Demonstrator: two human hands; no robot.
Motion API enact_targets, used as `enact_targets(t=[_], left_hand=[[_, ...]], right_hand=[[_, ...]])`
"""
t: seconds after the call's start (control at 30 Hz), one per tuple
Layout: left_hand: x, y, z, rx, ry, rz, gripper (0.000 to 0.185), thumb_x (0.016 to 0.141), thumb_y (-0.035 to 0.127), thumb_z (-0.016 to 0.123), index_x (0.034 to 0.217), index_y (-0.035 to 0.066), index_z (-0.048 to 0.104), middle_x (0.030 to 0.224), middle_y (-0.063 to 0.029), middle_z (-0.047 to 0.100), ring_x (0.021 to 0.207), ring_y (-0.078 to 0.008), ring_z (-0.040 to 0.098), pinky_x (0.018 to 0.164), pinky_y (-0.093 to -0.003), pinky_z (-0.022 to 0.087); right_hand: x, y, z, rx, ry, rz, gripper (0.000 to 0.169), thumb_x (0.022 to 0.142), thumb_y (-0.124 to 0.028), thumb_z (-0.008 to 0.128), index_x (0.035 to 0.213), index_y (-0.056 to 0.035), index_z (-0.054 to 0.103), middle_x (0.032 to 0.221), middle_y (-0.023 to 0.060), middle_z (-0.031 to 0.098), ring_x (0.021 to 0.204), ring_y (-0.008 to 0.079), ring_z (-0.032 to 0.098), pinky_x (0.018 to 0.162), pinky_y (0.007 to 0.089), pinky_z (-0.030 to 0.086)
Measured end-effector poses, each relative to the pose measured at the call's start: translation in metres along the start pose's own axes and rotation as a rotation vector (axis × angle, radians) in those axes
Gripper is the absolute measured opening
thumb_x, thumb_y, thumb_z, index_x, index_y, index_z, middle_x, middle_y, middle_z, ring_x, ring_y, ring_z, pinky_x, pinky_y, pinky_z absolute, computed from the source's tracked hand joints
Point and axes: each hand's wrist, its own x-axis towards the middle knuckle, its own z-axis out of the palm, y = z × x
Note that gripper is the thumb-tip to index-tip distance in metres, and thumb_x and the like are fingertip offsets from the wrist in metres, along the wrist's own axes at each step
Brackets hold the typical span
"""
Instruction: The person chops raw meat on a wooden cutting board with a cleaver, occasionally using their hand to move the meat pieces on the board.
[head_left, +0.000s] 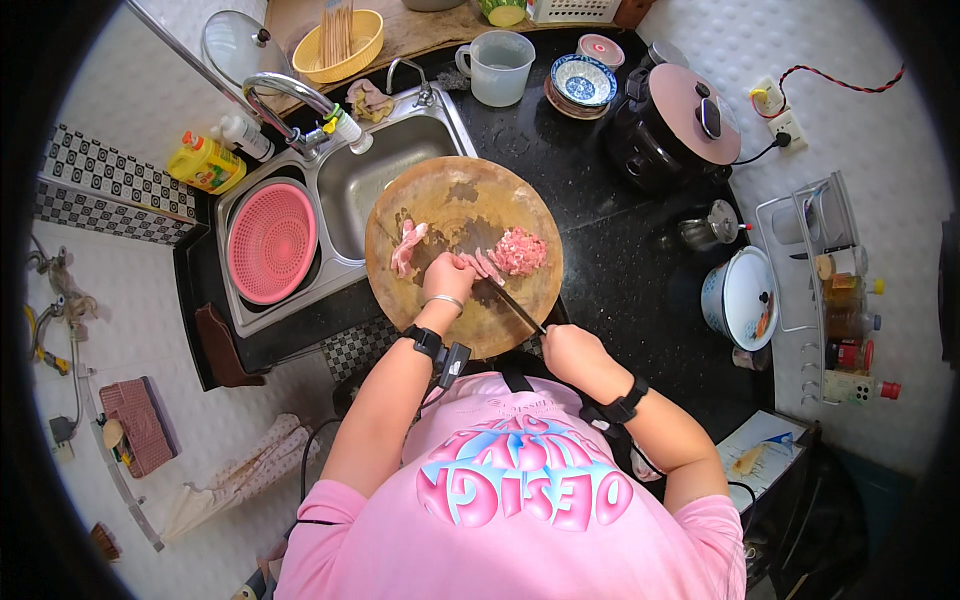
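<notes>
A round wooden chopping board (457, 330) lies before me, its left part over the edge of the steel sink. My left hand (448, 279) presses down on strips of raw meat (481, 265) near the board's middle. My right hand (574, 352) grips the handle of a kitchen knife (517, 306), whose blade points to the upper left, its tip end at the strips beside my left fingers. A heap of chopped raw meat (519, 251) sits on the right of the board, just beyond the strips. Another piece of raw meat (408, 247) lies on the left.
Left of the board are a pink colander (271, 244), the sink basin (375, 161) and a chrome faucet (289, 82). Behind stand a plastic measuring jug (501, 71) and stacked bowls (583, 81). To the right are an electric pressure cooker (667, 127), a steel pot (709, 226) and a lidded enamel pot (741, 298).
</notes>
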Motion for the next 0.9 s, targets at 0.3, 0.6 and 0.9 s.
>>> enact_targets(t=[0.3, 0.6, 0.9], left_hand=[[-0.027, 0.016, -0.02, 0.135, 0.095, 0.111, 0.023, 0.083, 0.029, 0.067, 0.079, 0.007, 0.067, 0.077, -0.0174, 0.069, 0.076, -0.0358, 0.067, 0.07, -0.0424, 0.054], [-0.027, 0.013, -0.016, 0.38, -0.003, 0.069, 0.02, 0.083, 0.028, 0.066, 0.077, 0.009, 0.066, 0.083, -0.0188, 0.069, 0.08, -0.039, 0.066, 0.073, -0.046, 0.053], [-0.033, 0.009, -0.017, 0.357, 0.005, 0.062, 0.025, 0.083, 0.031, 0.067, 0.08, 0.007, 0.067, 0.084, -0.0201, 0.069, 0.083, -0.0401, 0.066, 0.074, -0.0468, 0.053]], right_hand=[[-0.001, 0.0, 0.002, 0.066, 0.072, -0.02, 0.028, 0.094, -0.02, 0.056, 0.08, 0.0029, 0.064, 0.072, 0.027, 0.064, 0.072, 0.0456, 0.064, 0.067, 0.0521, 0.053], [0.025, -0.004, 0.0, 0.027, 0.161, -0.022, 0.026, 0.092, -0.018, 0.054, 0.082, 0.0028, 0.065, 0.072, 0.0263, 0.066, 0.07, 0.0444, 0.066, 0.066, 0.0515, 0.055], [0.024, -0.018, 0.0, -0.055, 0.137, -0.101, 0.024, 0.092, -0.017, 0.053, 0.079, 0.001, 0.063, 0.069, 0.0245, 0.066, 0.067, 0.042, 0.067, 0.063, 0.0499, 0.055]])
